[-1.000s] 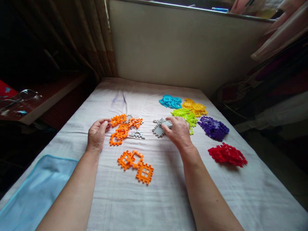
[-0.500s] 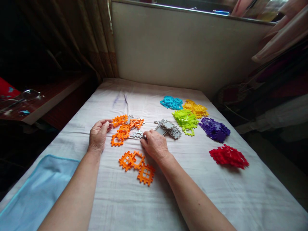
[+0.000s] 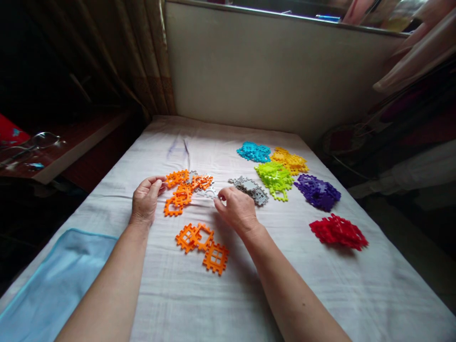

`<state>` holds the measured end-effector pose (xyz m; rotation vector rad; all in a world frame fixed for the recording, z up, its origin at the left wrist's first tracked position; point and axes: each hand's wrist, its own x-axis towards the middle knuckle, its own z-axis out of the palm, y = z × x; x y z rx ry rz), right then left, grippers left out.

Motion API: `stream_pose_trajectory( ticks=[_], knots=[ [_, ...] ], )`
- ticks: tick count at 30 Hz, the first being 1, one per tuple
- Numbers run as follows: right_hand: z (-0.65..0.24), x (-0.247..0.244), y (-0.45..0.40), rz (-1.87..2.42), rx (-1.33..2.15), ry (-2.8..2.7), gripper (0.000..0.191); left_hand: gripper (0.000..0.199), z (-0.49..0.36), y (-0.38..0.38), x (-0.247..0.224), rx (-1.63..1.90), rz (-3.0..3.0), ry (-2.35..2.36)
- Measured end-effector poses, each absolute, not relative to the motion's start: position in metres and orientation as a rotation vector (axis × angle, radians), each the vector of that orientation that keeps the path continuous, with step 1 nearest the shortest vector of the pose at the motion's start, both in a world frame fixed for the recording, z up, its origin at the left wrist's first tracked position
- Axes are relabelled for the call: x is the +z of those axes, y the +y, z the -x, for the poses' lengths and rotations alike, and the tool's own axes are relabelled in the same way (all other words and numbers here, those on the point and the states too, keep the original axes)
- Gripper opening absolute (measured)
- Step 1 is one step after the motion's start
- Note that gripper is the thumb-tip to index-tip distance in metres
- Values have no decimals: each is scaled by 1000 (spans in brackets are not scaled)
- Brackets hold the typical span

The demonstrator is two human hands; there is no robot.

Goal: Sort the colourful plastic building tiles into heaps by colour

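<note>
My left hand [image 3: 145, 200] is closed at the left edge of the mixed pile, thumb and fingertips pinching the side of an orange interlocking plastic piece [image 3: 177, 178]. More orange pieces [image 3: 182, 195] lie overlapped beside it, with bits of grey showing among them. My right hand [image 3: 237, 209] is closed in a pinch on a light grey interlocking piece [image 3: 208, 193] with an arched cut-out, at the right side of this pile. Part of that piece is hidden by my fingers. Just beyond the right hand sits a pile of grey pieces [image 3: 253, 188], partly covered by it.
Three orange window-like pieces [image 3: 216, 259] lie nearer me. Piles of blue [image 3: 254, 152], yellow [image 3: 290, 162], lime green [image 3: 273, 176], purple [image 3: 318, 192] and red [image 3: 339, 232] pieces are at right. A light blue cloth [image 3: 71, 275] covers the left front.
My right hand has moved a little right and away from me, and the light grey piece has shifted with it. My left hand has stayed in place.
</note>
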<state>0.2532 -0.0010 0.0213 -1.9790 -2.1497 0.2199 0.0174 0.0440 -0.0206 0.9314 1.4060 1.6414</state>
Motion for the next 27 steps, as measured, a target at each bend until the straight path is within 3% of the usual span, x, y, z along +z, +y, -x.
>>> stream_pose_trajectory(
  ticks=[7,14,22,27],
  knots=[
    [-316,35,15,2219,111,-1712,22,32,-17,44,-21,1640,-932,1405],
    [-334,32,17,2306,140,-1607,23,31,-16,44,-22,1632,-945,1402],
    [-335,28,19,2259,105,-1624,23,31,-14,45,-25,1626,-968,1418],
    [-311,31,13,2014,3,-1724,22,31,-14,46,-26,1632,-966,1406]
  ],
)
